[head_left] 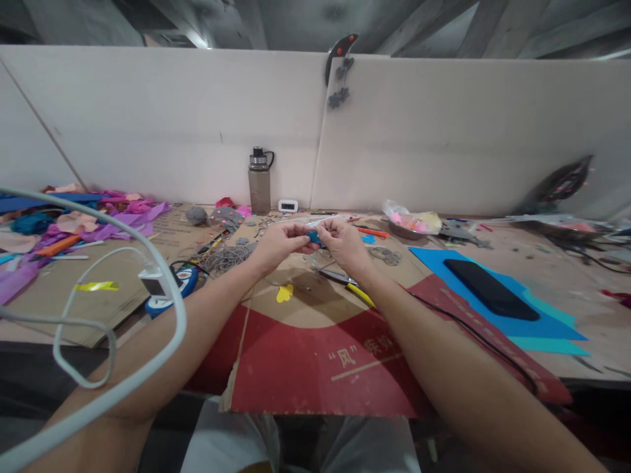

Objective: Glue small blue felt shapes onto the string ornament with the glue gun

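A small blue piece (pixel 313 236) is held above the far part of a cardboard sheet (pixel 315 368), its outline mostly hidden by fingers. The left hand (pixel 282 246) and the right hand (pixel 345 244) are close together, each pinching the piece between thumb and fingers. Below them, a pair of scissors with a yellow handle (pixel 361 295) lies on the cardboard, partly behind the right forearm; a yellow cutout (pixel 284 293) lies nearer its red front edge. A tangle of grey cord (pixel 227 261) sits beside the left hand. Toward the table's right edge, a black phone (pixel 490 289) rests on a blue sheet (pixel 424 256). Along the table's far edge stand a bottle (pixel 259 184) and a small white clock (pixel 288 205) — with a bowl of colourful scraps (pixel 409 230) farther right — and purple scraps (pixel 113 213) fill the far left corner.
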Available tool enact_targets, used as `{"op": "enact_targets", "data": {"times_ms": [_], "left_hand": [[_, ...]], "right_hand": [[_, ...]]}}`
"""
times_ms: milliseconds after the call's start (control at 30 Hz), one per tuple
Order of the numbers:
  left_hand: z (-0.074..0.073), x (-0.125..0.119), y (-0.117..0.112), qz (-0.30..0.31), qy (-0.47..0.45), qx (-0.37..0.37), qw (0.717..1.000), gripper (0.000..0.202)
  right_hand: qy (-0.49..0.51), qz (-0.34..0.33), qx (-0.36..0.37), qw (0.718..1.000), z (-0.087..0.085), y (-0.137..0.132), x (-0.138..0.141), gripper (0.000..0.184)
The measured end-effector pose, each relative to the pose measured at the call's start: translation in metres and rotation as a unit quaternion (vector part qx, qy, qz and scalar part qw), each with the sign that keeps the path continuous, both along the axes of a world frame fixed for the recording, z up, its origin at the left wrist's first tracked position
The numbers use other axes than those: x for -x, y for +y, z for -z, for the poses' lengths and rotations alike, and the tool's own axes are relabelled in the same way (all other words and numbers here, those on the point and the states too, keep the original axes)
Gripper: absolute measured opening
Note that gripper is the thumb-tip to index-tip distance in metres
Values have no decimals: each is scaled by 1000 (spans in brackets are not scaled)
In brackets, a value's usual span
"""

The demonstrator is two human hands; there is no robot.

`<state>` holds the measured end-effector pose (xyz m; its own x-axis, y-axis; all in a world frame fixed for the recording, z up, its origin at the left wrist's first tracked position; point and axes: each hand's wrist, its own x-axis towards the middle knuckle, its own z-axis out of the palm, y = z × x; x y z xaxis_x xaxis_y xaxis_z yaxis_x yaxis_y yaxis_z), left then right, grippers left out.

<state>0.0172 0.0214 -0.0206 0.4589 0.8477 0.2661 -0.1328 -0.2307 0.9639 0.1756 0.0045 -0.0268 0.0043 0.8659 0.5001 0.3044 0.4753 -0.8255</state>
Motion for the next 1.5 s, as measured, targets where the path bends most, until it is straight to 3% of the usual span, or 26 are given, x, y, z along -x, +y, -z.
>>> {"op": "enact_targets", "data": {"times_ms": [200, 400, 700, 867, 1133, 1300, 1500], "left_hand": [[3, 1, 3, 1, 5, 3, 1000, 17], [-2, -1, -3, -52, 29, -32, 998, 11], [-2, 2, 3, 30, -10, 48, 998, 20], [-3, 2, -1, -8, 36, 16, 999, 18], [-6, 7, 0, -141, 140, -139, 970, 17], [-7, 6, -3, -127, 105, -131, 978, 14], [-6, 6, 0, -136, 76, -111, 982, 12]], "right_hand": [[-15, -1, -5, 1000, 0, -3, 2, 23], [-20, -8, -4, 1000, 0, -4, 5, 23], [-17, -20, -8, 1000, 3, 2, 0, 20], [-69, -6, -30, 997, 5, 0, 2, 20], [-107, 30, -72, 991, 1, -4, -2, 21], [-128, 41, -86, 987, 2, -5, -1, 11], [-143, 51, -101, 983, 4, -9, 5, 15]]}}
